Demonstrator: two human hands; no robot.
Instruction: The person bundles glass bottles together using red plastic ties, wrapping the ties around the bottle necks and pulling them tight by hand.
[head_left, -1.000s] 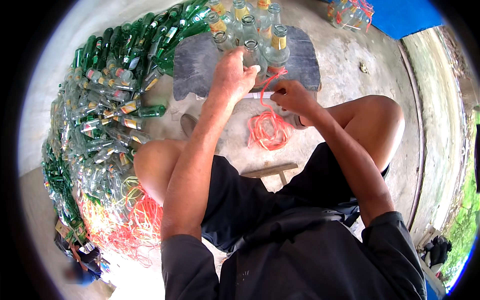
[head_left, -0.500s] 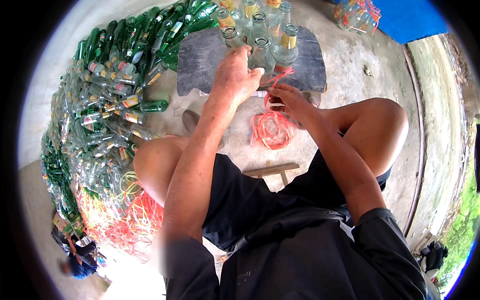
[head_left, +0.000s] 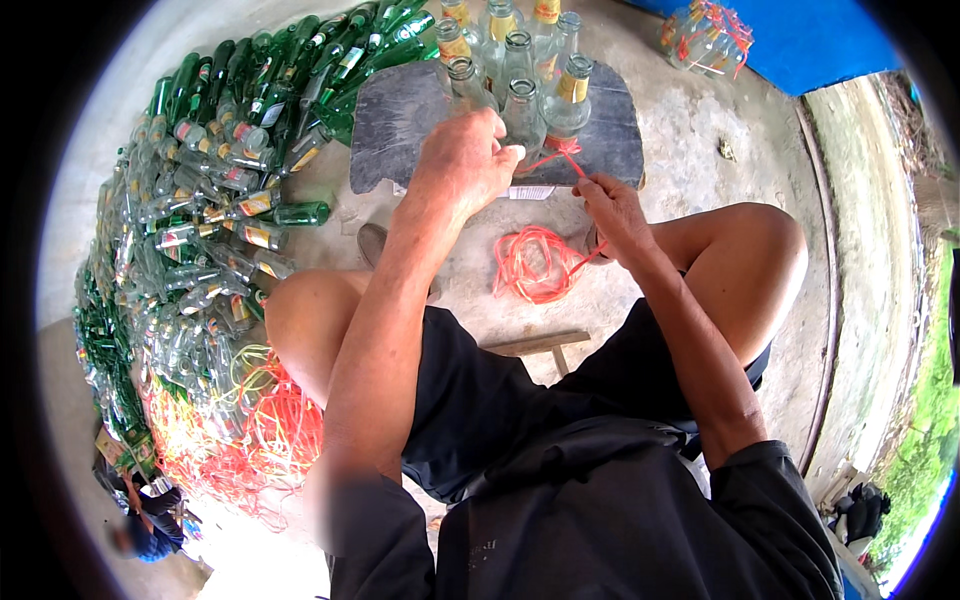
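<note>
A group of clear glass bottles [head_left: 523, 118] stands upright on a dark board [head_left: 395, 130], several with yellow labels on the neck. Red plastic twine [head_left: 540, 160] runs round the front of the group, with a loop or knot at the front right bottle. My right hand [head_left: 617, 213] pinches the twine just right of that knot and holds it taut. At the front left of the group, my left hand [head_left: 465, 160] is curled with the thumb toward the bottles. What its fingers grip is hidden. A loose coil of the same twine [head_left: 543, 265] lies on the floor between my feet.
Many green bottles [head_left: 295, 75] and clear bottles [head_left: 200, 215] lie piled along the left wall. A heap of red and yellow twine [head_left: 270, 430] sits near my left knee. A tied bottle bundle [head_left: 705, 40] stands at the far right beside a blue sheet [head_left: 800, 45].
My right hand has moved right and slightly down, drawing the twine tight from the knot. My left hand stays by the front left bottles.
</note>
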